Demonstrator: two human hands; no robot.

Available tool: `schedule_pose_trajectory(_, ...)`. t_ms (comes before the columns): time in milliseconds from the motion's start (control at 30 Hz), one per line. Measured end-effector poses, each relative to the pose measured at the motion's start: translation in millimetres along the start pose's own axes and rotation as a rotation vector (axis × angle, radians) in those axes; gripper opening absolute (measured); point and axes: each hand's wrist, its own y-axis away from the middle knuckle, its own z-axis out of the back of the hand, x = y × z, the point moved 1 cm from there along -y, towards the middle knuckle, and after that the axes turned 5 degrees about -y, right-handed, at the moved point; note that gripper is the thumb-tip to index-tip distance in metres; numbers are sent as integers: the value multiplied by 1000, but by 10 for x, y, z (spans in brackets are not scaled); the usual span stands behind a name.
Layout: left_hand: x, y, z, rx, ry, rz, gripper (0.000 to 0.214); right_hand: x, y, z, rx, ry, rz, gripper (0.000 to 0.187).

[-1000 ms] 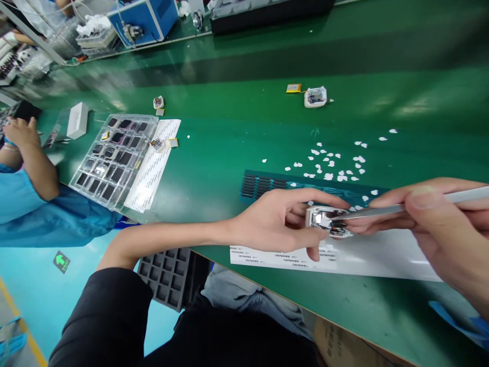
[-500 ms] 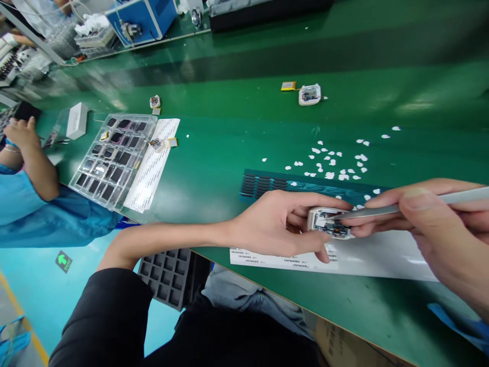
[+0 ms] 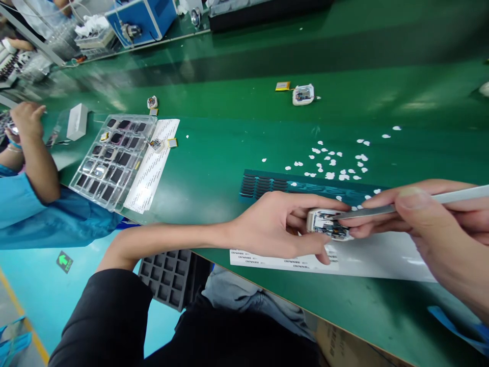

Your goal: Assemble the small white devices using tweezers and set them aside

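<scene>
My left hand (image 3: pixel 280 224) is closed round a small white open casing (image 3: pixel 327 225) with electronics showing inside, held just above the green bench (image 3: pixel 229 148). My right hand (image 3: pixel 431 229) pinches metal tweezers (image 3: pixel 385 209), whose tips reach into the casing. Under both hands lies a white label sheet (image 3: pixel 367 255), and behind them a dark teal strip of small pads (image 3: pixel 267 183).
Several white paper bits (image 3: pixel 332 163) lie scattered beyond the strip. A clear tray of dark screens (image 3: pixel 110 158) and a white sheet (image 3: pixel 153 163) sit at left beside a co-worker in a blue sleeve (image 3: pixel 34 204). Another white casing (image 3: pixel 303 95) lies farther back. A black grid tray (image 3: pixel 171 275) hangs below the bench edge.
My hands and the casing stay almost still; the tweezer tips shifted slightly inside it. The co-worker's hand at far left has risen.
</scene>
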Motion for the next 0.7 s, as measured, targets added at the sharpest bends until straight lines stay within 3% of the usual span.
schedule_pose_trajectory(533,34,-14,10,1,41,12,55,94,-73,0,49,72,203,53)
schedule_pose_trajectory(700,101,-34,21,10,0,53,53,64,8,-6,40,153,288,42)
